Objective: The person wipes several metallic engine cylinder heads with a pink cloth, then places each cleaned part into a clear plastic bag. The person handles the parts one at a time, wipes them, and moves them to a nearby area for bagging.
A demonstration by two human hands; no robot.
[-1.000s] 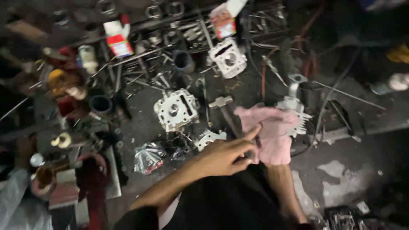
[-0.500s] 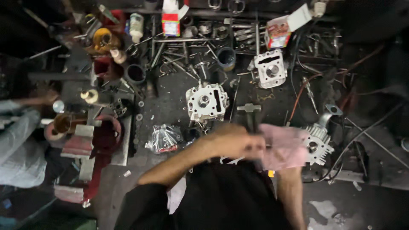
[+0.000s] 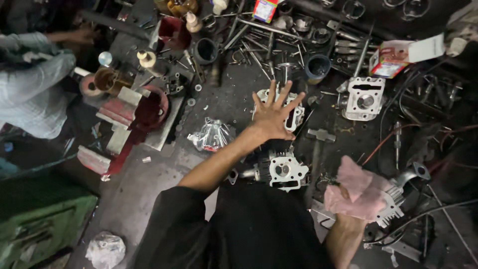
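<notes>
My left hand is stretched forward with its fingers spread wide, hovering over or resting on a silver cylinder head on the dark greasy floor. It grips nothing. A second cylinder head lies closer to me, just under my forearm. My right hand is mostly hidden under a pink cloth that it presses onto a finned metal engine part at the right. A third cylinder head lies farther right.
Another person in a light shirt works at the far left. A red vise, a clear bag of parts, a hammer, scattered wrenches, cups and a cardboard box crowd the floor. Cables trail at the right.
My left hand left the pink cloth and reached forward to the far cylinder head, its fingers now spread. The right hand stays on the cloth. The view has shifted.
</notes>
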